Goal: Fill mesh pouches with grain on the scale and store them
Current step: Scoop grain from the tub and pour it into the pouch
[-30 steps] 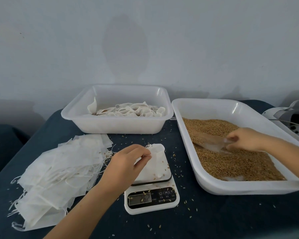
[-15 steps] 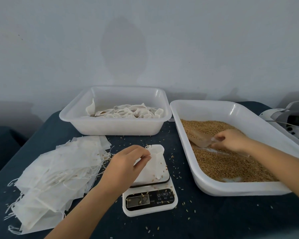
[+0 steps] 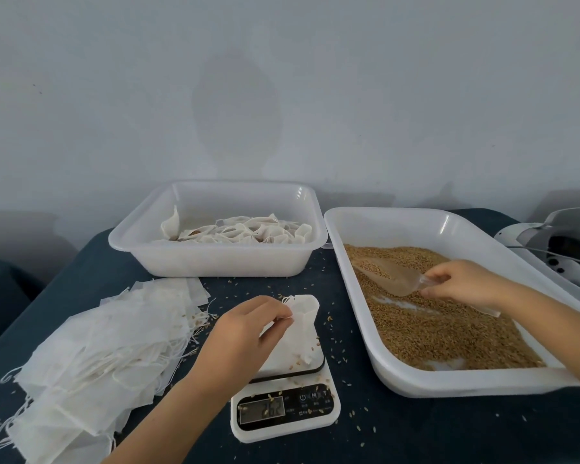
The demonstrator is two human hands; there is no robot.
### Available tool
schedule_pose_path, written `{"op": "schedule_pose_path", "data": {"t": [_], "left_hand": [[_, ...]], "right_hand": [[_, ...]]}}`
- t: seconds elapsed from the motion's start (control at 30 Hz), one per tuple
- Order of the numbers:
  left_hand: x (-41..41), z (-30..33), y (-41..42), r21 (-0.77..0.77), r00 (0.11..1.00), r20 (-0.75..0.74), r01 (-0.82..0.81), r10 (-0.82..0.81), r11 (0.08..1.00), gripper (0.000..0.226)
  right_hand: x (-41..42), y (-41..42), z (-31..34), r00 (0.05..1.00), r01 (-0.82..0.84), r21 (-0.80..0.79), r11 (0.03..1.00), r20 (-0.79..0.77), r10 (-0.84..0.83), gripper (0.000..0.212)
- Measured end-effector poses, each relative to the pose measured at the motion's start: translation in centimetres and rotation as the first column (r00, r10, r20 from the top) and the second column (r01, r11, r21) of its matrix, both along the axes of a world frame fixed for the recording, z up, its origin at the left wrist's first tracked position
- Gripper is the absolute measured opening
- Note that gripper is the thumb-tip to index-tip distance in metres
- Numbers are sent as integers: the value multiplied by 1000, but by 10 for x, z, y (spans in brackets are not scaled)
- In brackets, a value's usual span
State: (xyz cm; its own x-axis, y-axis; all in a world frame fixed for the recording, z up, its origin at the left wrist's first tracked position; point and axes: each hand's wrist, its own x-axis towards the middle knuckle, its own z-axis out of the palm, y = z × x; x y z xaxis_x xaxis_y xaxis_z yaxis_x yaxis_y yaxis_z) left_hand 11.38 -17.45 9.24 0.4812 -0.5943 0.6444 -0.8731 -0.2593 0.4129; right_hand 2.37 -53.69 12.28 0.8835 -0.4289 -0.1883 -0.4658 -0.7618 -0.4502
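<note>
A white mesh pouch point(image 3: 298, 333) stands on the white kitchen scale point(image 3: 283, 408). My left hand point(image 3: 245, 333) pinches the pouch's rim and holds its mouth up. My right hand point(image 3: 462, 284) grips the handle of a clear plastic scoop point(image 3: 387, 274) loaded with grain, just above the brown grain point(image 3: 432, 326) in the large white tray point(image 3: 416, 385) on the right. Behind the scale, a white tub point(image 3: 215, 262) holds several filled pouches point(image 3: 241, 232).
A heap of flat empty pouches point(image 3: 98, 356) with loose drawstrings lies left of the scale on the dark blue table point(image 3: 416, 433). Stray grains dot the cloth around the scale. A white and grey appliance point(image 3: 563, 249) sits at the far right edge.
My right hand has drawn the scoop through the grain and lifted it, now carrying grain. My left hand stays on the pouch at the scale.
</note>
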Motion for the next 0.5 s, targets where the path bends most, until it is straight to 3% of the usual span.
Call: {"op": "schedule_pose_path", "data": {"t": [0.3,0.43,0.5], "left_hand": [[0,4,-3,-25,1000,-2,-8,8,1000,3],[0,5,-6,-24,1000,2,-26,26,999,6],[0,5,-7,-15,999,5,-33,33,999,9]], "right_hand": [[-12,-6,28,999,23,-49,999,45,-20,29],[-18,-5,45,994,45,-52,998,101,-39,20],[-20,-4,52,993,49,-40,998,112,-44,28]]}}
